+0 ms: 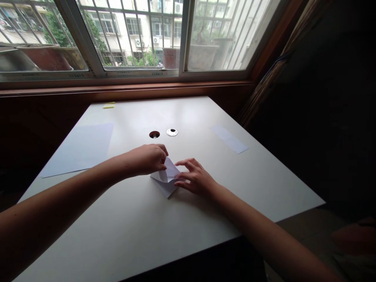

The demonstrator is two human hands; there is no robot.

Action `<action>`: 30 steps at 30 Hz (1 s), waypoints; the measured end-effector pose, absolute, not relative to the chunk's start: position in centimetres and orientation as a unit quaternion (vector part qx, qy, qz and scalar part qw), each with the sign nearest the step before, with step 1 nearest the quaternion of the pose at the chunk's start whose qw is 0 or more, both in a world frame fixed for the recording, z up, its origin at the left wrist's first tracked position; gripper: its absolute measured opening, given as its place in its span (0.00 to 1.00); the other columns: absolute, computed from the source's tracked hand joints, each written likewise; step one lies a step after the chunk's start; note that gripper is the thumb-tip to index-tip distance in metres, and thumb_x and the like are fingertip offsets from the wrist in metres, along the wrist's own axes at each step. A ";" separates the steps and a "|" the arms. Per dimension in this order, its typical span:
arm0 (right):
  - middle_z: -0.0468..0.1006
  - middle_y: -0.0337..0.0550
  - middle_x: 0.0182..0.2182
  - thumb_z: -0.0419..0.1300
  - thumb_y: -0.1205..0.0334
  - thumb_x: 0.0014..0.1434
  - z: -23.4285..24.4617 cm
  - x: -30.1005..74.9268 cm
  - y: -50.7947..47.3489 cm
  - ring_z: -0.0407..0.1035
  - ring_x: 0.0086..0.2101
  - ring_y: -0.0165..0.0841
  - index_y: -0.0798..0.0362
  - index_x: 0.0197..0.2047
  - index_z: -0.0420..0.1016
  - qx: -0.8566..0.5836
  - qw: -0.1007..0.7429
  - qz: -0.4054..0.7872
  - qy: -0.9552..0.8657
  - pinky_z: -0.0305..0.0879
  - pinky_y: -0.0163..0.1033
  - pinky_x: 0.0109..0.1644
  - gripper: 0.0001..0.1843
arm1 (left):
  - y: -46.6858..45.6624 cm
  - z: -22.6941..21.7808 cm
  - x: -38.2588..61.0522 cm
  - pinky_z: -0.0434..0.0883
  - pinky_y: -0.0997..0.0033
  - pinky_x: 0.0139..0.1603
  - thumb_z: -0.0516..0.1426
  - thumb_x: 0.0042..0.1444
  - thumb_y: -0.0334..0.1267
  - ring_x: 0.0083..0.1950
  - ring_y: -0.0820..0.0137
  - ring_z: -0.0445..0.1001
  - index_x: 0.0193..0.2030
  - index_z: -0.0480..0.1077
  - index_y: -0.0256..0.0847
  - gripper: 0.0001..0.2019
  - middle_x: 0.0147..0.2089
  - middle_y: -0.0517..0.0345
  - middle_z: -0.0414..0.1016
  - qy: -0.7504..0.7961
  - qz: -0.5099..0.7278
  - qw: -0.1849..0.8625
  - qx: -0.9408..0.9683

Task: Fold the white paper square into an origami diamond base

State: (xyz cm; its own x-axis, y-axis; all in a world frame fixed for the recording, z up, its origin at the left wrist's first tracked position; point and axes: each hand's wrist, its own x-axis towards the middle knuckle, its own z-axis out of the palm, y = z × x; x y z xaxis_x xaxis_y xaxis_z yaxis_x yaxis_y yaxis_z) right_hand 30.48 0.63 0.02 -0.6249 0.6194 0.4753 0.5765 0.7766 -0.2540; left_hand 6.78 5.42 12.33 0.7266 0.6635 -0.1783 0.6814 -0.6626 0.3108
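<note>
A small folded sheet of white paper (169, 189) lies near the middle of the white table, with one flap lifted and curving upward. My left hand (152, 158) comes in from the left and pinches the raised flap between thumb and fingers. From the right, my right hand (195, 176) touches the paper's right edge, its fingers stretched and apart. Part of the paper is hidden behind the fingers of both hands.
The white table (132, 243) carries a large paper sheet (85, 145) at left and a creased paper strip (230, 139) at right. Beyond my hands are a round hole (154, 134) and a round cover (172, 132). Yellow slips (109, 105) lie at the far edge, before a barred window.
</note>
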 end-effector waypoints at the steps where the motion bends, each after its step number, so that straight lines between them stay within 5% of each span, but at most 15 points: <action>1: 0.71 0.46 0.56 0.65 0.47 0.58 0.5 30.2 0.5 0.61 0.54 0.46 0.45 0.42 0.81 -0.333 0.279 0.046 -0.899 0.66 0.54 0.56 0.14 | 5.4 12.3 6.8 0.68 0.72 0.39 0.59 0.56 0.39 0.36 0.72 0.76 0.34 0.80 0.41 0.08 0.52 0.55 0.75 0.366 -0.020 0.178 0.913; 6: 0.71 0.48 0.55 0.68 0.47 0.55 1.9 28.5 0.5 0.60 0.55 0.45 0.49 0.37 0.79 -0.314 0.349 0.092 -0.878 0.65 0.54 0.58 0.15 | 5.2 11.5 6.7 0.70 0.71 0.40 0.59 0.59 0.38 0.37 0.71 0.76 0.36 0.80 0.44 0.07 0.53 0.57 0.75 0.346 0.051 0.174 0.921; 10: 0.76 0.46 0.47 0.66 0.55 0.59 1.2 27.9 1.1 0.66 0.48 0.41 0.49 0.34 0.77 -0.312 0.385 0.150 -0.856 0.70 0.49 0.51 0.07 | 4.9 10.4 6.2 0.74 0.69 0.41 0.60 0.60 0.42 0.40 0.69 0.76 0.46 0.77 0.44 0.09 0.56 0.52 0.72 0.346 0.140 0.211 0.904; 15: 0.78 0.45 0.36 0.65 0.59 0.61 0.1 28.0 1.6 0.68 0.40 0.38 0.49 0.35 0.77 -0.316 0.400 0.206 -0.835 0.70 0.45 0.46 0.04 | 4.9 7.1 4.2 0.79 0.63 0.44 0.62 0.57 0.43 0.52 0.63 0.75 0.68 0.56 0.50 0.33 0.63 0.46 0.65 0.359 0.250 0.349 0.829; 19: 0.78 0.45 0.36 0.64 0.60 0.61 0.1 28.0 1.5 0.67 0.39 0.37 0.51 0.34 0.76 -0.319 0.404 0.235 -0.825 0.69 0.44 0.44 0.05 | 5.1 3.5 2.5 0.79 0.61 0.42 0.65 0.53 0.45 0.49 0.62 0.76 0.61 0.62 0.44 0.31 0.53 0.48 0.70 0.414 0.278 0.420 0.758; 23: 0.78 0.44 0.35 0.64 0.60 0.61 0.1 27.7 1.5 0.67 0.39 0.37 0.51 0.33 0.75 -0.322 0.408 0.253 -0.816 0.68 0.44 0.45 0.05 | 4.8 1.2 1.9 0.76 0.66 0.42 0.62 0.57 0.47 0.41 0.67 0.76 0.37 0.73 0.38 0.12 0.42 0.54 0.73 0.412 0.245 0.392 0.785; 30: 0.79 0.44 0.36 0.63 0.61 0.61 0.2 27.6 1.6 0.69 0.40 0.38 0.50 0.34 0.76 -0.329 0.403 0.264 -0.812 0.70 0.44 0.46 0.05 | 3.6 0.4 2.5 0.69 0.73 0.35 0.62 0.56 0.46 0.35 0.70 0.72 0.38 0.72 0.41 0.11 0.36 0.59 0.74 0.428 0.224 0.349 0.803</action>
